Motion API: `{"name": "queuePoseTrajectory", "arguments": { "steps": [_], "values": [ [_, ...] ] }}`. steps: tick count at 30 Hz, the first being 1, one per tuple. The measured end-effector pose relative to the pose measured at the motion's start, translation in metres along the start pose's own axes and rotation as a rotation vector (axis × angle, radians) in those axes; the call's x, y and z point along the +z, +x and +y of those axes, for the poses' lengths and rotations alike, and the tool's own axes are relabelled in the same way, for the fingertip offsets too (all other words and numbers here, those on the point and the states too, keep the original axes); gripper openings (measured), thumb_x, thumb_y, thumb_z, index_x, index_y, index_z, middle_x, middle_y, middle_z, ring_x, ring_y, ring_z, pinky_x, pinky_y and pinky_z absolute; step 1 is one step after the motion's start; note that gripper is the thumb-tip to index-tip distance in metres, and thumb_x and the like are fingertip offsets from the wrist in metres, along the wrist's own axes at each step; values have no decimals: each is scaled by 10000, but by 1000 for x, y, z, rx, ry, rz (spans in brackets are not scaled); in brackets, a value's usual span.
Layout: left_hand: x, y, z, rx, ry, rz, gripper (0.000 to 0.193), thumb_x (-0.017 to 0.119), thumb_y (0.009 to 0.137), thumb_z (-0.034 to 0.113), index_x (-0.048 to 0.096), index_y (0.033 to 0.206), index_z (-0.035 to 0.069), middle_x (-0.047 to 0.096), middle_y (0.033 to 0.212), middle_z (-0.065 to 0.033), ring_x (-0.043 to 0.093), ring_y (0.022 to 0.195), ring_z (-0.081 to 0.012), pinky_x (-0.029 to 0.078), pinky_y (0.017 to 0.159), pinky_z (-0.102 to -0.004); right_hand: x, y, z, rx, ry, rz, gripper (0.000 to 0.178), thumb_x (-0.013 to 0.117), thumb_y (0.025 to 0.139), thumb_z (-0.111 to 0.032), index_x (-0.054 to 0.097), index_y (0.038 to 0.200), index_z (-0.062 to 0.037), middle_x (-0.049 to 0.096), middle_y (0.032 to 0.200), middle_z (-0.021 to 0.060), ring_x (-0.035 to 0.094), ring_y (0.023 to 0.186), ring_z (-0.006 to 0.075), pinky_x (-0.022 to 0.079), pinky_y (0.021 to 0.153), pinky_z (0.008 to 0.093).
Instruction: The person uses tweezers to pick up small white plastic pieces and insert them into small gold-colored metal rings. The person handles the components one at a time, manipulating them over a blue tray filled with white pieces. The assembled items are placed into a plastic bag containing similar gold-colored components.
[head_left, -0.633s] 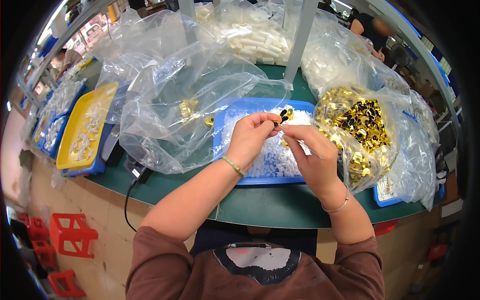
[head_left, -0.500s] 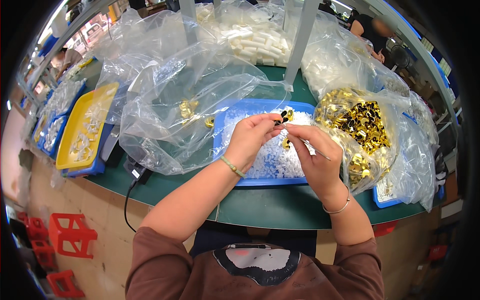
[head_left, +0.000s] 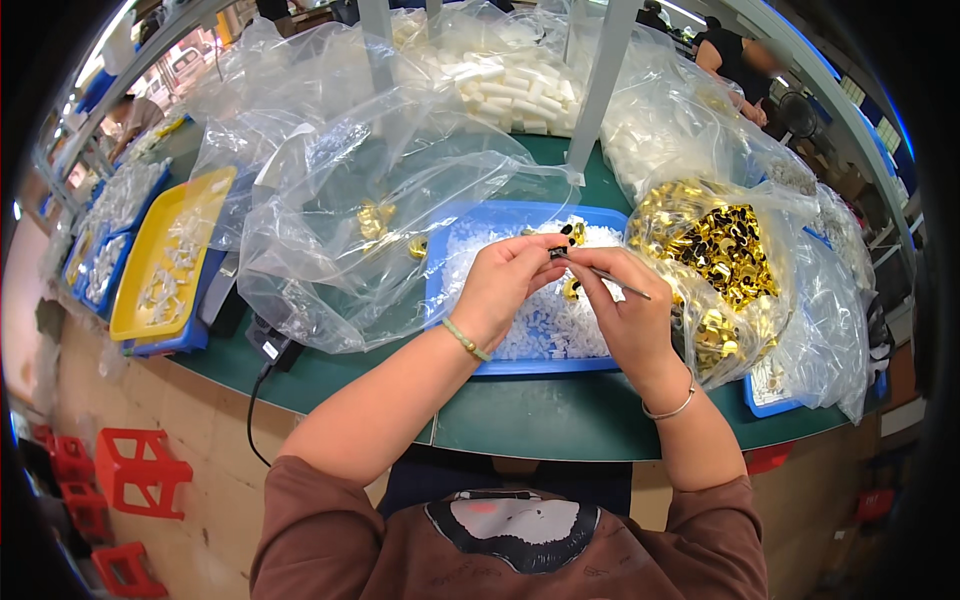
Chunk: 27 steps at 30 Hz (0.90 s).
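My left hand [head_left: 505, 280] pinches a small black and gold piece [head_left: 559, 252] between thumb and fingers, above a blue tray [head_left: 436, 290]. Most of that piece is covered by the fingertips. Close against it, my right hand [head_left: 632, 305] is closed around a thin metal rod-like tool [head_left: 625, 286], whose rear end sticks out toward the right. Its working tip is at the black piece, too small to make out. Small white plastic pieces [head_left: 540, 328] fill the tray beneath both hands, and a few gold pieces [head_left: 571, 289] lie among them.
At the right sits an open clear bag [head_left: 690, 290] of shiny gold and black pieces. A large clear plastic bag [head_left: 300, 240] spreads over the left. Beyond are heaped white cylinders [head_left: 515, 90] and a metal post [head_left: 600, 85]. A yellow tray [head_left: 125, 315] stands far left.
The rear end of the tool has swung up a little in my right hand. Both hands stay together over the tray, their fingertips slightly shifted around the black piece.
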<state>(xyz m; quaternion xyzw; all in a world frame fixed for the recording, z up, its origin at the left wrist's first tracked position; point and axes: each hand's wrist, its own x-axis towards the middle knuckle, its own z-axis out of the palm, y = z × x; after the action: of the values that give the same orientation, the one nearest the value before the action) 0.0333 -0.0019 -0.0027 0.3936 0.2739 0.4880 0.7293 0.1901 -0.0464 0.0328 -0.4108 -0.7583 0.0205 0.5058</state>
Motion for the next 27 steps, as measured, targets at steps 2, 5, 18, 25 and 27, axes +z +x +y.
{"name": "queuePoseTrajectory", "arguments": {
  "steps": [2,5,18,25,27],
  "values": [
    [0,0,-1,19,-2,-5,296,477,969,89,606,1166,-90,652,1126,-141,633,1063,-186,497,994,-313,0,0,1,-2,9,8,141,719,810,8,680,942,-21,703,880,121,690,780,268,540,668,315],
    [1,-1,1,9,-11,1,295,484,964,85,605,1163,-95,651,1125,-142,634,1062,-185,497,997,-310,-2,1,1,-8,-4,4,140,718,812,7,677,944,-19,703,882,122,691,780,263,540,668,313],
    [1,-3,4,28,125,-26,321,596,935,60,590,1236,-51,664,1108,-119,638,1043,-159,512,949,-267,-9,5,3,-86,6,86,145,697,826,11,663,963,-22,687,910,137,675,836,273,529,729,325],
    [-8,3,15,122,-3,38,339,591,966,133,559,1255,-42,644,1158,-133,620,1103,-211,499,974,-311,-14,3,11,-124,-185,-484,220,665,772,-23,659,986,-74,606,826,90,614,705,305,505,620,371],
    [-9,4,15,106,-5,20,332,593,965,130,558,1253,-30,644,1156,-133,629,1084,-207,506,960,-312,-8,-3,15,-166,-186,-577,217,693,742,-54,668,957,-71,611,826,82,626,711,297,510,619,382]
  ]
}}
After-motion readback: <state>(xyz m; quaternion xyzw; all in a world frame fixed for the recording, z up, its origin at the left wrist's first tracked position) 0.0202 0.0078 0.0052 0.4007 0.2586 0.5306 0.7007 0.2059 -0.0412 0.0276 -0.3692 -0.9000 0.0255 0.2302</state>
